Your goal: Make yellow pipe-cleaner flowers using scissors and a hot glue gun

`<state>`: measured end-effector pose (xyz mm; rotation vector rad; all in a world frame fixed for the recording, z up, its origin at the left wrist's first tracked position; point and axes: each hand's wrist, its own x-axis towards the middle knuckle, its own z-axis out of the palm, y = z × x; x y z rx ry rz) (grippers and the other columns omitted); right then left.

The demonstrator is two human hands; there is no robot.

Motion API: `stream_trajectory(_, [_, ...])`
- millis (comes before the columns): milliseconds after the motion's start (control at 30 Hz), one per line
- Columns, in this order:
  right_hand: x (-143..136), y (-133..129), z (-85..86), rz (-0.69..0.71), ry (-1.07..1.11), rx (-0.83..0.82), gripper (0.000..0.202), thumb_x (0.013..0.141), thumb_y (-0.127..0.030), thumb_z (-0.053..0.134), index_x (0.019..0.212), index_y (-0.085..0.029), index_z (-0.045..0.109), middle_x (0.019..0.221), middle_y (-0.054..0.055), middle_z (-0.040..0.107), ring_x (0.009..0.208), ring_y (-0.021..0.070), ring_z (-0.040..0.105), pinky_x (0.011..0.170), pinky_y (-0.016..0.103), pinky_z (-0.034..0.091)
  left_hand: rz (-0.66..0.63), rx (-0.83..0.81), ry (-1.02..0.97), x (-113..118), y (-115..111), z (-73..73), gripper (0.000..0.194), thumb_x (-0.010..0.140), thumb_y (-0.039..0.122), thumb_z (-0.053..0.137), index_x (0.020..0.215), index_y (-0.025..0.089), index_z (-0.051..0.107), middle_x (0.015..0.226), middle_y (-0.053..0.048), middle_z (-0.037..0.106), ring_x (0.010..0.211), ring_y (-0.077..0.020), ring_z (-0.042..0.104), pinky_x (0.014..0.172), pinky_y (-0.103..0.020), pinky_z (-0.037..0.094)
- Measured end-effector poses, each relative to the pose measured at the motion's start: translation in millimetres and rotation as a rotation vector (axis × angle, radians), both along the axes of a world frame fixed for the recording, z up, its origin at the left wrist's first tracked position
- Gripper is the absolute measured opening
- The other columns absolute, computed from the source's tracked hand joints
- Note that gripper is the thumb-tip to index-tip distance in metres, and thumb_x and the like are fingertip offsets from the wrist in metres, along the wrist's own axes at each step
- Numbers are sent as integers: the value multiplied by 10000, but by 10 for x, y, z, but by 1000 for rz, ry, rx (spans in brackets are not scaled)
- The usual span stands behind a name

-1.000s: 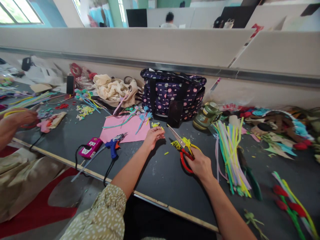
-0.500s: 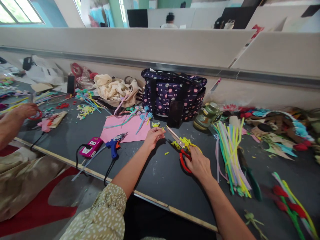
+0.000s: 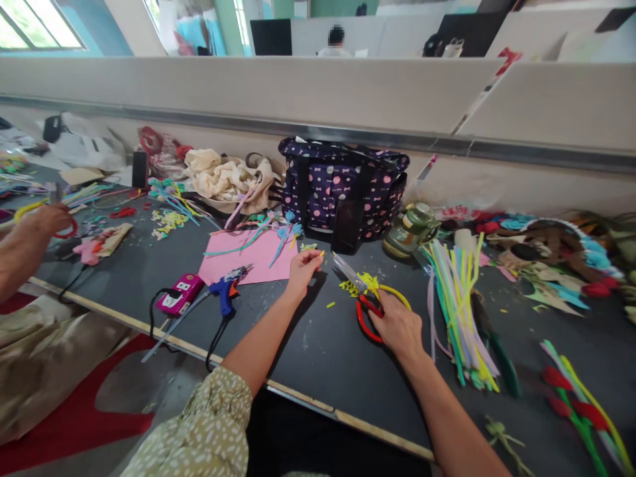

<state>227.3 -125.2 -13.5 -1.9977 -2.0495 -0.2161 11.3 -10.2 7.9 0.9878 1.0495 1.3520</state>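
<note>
My left hand (image 3: 303, 270) is closed in a pinch on a short yellow pipe cleaner piece (image 3: 322, 254), whose tip pokes out past the fingertips. In my right hand (image 3: 400, 322) are scissors (image 3: 349, 270) with one red and one yellow handle loop. Their blades point up and left, toward the yellow piece but apart from it. Below and beside the blades lies a heap of short yellow cut pieces (image 3: 366, 282). A single yellow snippet (image 3: 330, 305) rests on the dark table (image 3: 318, 358) between my hands.
A pink sheet (image 3: 233, 255), blue glue gun (image 3: 226, 291) and magenta box (image 3: 179, 294) lie left. Behind stand a phone (image 3: 346, 227), patterned bag (image 3: 318, 185) and green bottle (image 3: 410, 230). Pipe cleaners (image 3: 460, 311) lie right. Another person's hand (image 3: 52, 218) is far left.
The scissors have shifted slightly down, and more of the yellow loop shows beside my right hand. My left hand has moved slightly left, its yellow piece now showing more clearly.
</note>
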Motion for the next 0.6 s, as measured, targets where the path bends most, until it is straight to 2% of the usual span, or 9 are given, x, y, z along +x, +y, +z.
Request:
stream_trajectory(100, [-17,-2,9,14,-1,-6,374,862,-370,515,1179,-178,565,1028,69,685,860,192,647,576,259,440,-24,77,100,9,-21,7,163,666,284,705,767,158,693,748,-21,638,638,-116,514,586,-234,421])
stream_trajectory(200, [-22,-4,5,30,-9,-7,381,865,-372,515,1191,-179,556,1020,75,684,855,190,643,572,255,431,-110,130,198,8,-47,12,182,706,297,676,817,158,714,806,-41,677,655,-122,521,575,-226,391])
stream_trajectory(333, [-21,-9,11,34,-28,-14,382,860,-375,528,1190,-184,556,974,72,686,821,186,641,552,247,406,-228,80,239,7,-77,20,211,723,294,648,859,151,722,871,-57,705,598,-103,502,507,-206,336])
stream_trajectory(500, [-33,-15,40,42,-54,-30,369,859,-367,537,1177,-182,560,941,66,687,801,186,641,559,251,399,-199,22,222,-7,-43,-10,162,694,264,656,801,153,703,1028,-69,696,583,-86,498,467,-190,328])
stream_trajectory(600, [-33,-15,38,45,-53,-23,373,854,-362,544,1180,-181,559,959,63,688,808,186,642,558,253,401,-132,-6,143,-32,23,-69,155,649,241,689,773,148,690,1091,-82,671,611,-91,523,476,-195,362])
